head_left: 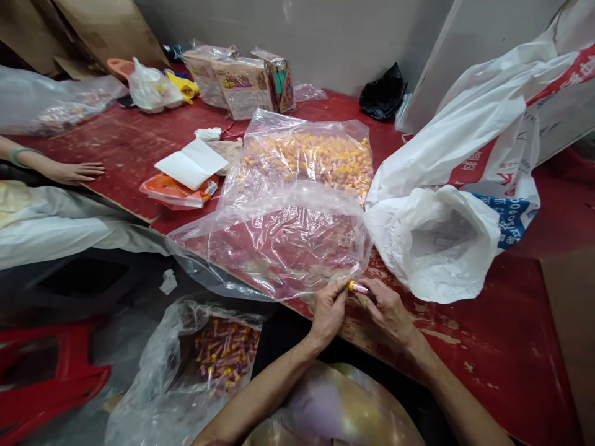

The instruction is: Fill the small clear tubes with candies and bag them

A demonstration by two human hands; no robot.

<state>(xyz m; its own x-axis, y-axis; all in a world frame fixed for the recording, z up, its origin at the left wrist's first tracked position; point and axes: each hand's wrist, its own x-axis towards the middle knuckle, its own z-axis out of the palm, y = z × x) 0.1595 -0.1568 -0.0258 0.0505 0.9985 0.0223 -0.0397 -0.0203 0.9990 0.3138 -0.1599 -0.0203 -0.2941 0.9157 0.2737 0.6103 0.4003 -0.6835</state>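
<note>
I have the small capped tube (357,287) pinched between both hands at the worktop (488,347) edge: left hand (328,310) nipping one end, right hand (387,310) the other, steadying it. Just beyond my grip lies the clear bag (279,241), mouth toward me for reach.

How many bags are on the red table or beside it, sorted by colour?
Clear bags: 4, such as the big clear bag before the left hand and right hand
White bags: 2, such as the large white bag
Black bags: 1
Total: 7
</note>
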